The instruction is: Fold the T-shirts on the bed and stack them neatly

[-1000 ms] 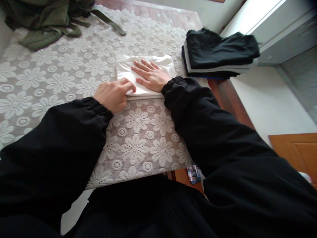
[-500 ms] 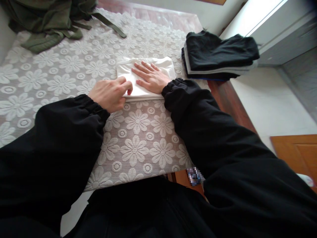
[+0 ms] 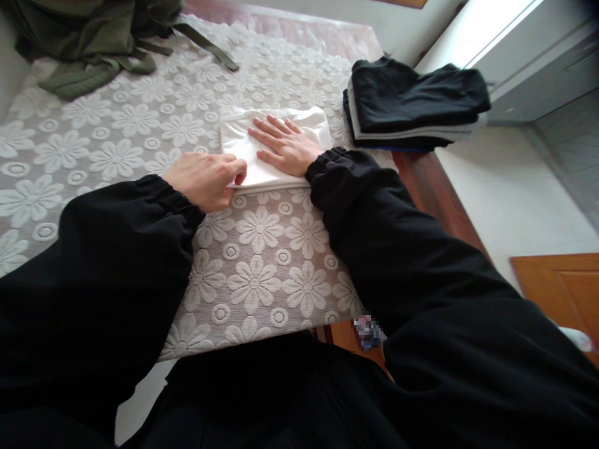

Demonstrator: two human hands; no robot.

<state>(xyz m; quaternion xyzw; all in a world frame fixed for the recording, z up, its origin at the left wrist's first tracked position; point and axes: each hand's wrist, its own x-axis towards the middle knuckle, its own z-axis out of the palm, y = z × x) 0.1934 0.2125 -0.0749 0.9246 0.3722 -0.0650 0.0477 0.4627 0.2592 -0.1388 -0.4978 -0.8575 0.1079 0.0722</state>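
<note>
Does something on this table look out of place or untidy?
Mostly tidy. The white folded cloth lies flat under the right hand, and the dark stack is neat, though it overhangs the table edge. Only the green garment at the far left corner lies crumpled and unfolded.

A white lace cover (image 3: 262,274) with a flower pattern spreads over the desk (image 3: 435,193), whose reddish-brown wood shows along the right edge. At the far left corner an olive-green garment (image 3: 88,37) lies crumpled, one strap trailing across the lace. At the far right, a stack of folded clothes (image 3: 412,103), black on top with a grey layer beneath, sits at the desk's edge. Beyond it stands a pale cabinet (image 3: 528,56); an orange-brown wooden panel (image 3: 556,287) shows at lower right.
</note>
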